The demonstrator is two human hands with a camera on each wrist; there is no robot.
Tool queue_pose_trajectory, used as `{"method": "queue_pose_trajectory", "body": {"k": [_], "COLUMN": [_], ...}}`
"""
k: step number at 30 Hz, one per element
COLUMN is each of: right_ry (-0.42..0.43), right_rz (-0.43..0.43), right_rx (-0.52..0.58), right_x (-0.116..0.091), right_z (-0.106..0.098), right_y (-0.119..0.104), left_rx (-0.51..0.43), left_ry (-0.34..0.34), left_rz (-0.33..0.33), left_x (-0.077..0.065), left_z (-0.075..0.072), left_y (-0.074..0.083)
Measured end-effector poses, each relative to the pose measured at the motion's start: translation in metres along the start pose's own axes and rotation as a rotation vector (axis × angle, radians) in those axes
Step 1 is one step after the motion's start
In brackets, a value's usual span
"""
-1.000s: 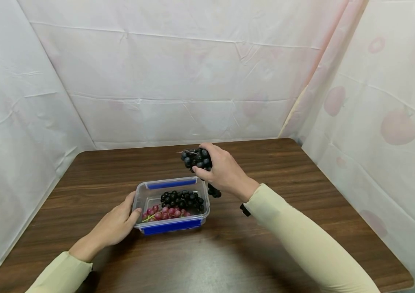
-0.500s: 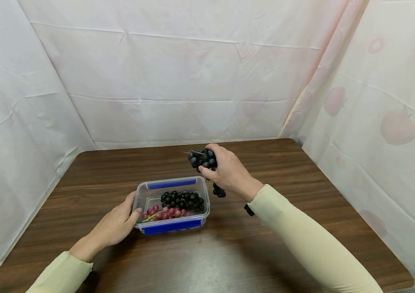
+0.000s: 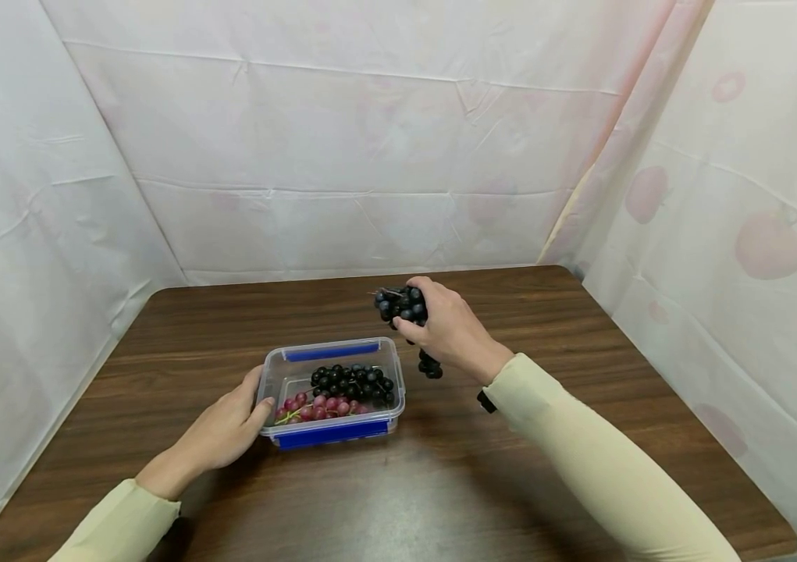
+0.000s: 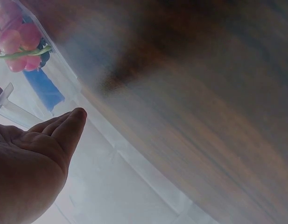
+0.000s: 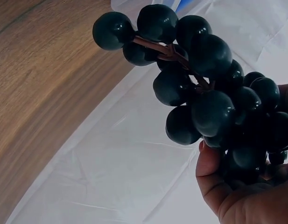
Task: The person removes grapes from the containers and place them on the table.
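My right hand (image 3: 450, 328) grips a bunch of black grapes (image 3: 398, 304) above the table, up and to the right of a clear plastic container (image 3: 389, 355). Part of this bunch hangs below the hand; the right wrist view shows its dark round grapes (image 5: 211, 112) on a brown stem. The left hand (image 3: 218, 429) holds the container's left side, thumb at the rim. Inside lie another black grape bunch (image 3: 352, 382) and, nearer the front, red grapes (image 3: 321, 407) with a green stem. Blue clips (image 3: 333, 433) line the container's long sides. Its lid is not in view.
The container stands left of the middle on a brown wooden table (image 3: 546, 468) with rounded corners. White cloth sheets (image 3: 370, 140) hang behind and at both sides, the right one with faded fruit prints.
The right hand has moved to the right with the black grapes, away from above the container's back right corner. The left hand and container keep their place.
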State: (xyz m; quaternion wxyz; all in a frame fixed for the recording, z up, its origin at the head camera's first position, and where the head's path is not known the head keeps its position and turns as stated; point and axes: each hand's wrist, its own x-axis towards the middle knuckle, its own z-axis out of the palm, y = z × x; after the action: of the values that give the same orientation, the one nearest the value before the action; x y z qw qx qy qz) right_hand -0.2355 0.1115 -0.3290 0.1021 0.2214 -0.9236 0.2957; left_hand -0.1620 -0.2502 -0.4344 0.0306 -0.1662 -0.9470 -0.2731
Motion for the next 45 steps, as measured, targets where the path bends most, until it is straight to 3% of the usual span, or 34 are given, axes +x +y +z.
{"method": "queue_pose_trajectory", "body": {"k": [19, 45], "right_ry": [0.0, -0.06], "right_rz": [0.066, 0.163], "right_rx": [-0.027, -0.092], "right_x": [-0.001, -0.001], "right_z": [0.006, 0.013], "right_y": [0.019, 0.043], "left_rx": [-0.017, -0.02], "left_ry": [-0.006, -0.007], "left_rz": [0.001, -0.001], "left_x": [0.001, 0.0], "left_z": [0.0, 0.0], "left_y": [0.001, 0.001]}}
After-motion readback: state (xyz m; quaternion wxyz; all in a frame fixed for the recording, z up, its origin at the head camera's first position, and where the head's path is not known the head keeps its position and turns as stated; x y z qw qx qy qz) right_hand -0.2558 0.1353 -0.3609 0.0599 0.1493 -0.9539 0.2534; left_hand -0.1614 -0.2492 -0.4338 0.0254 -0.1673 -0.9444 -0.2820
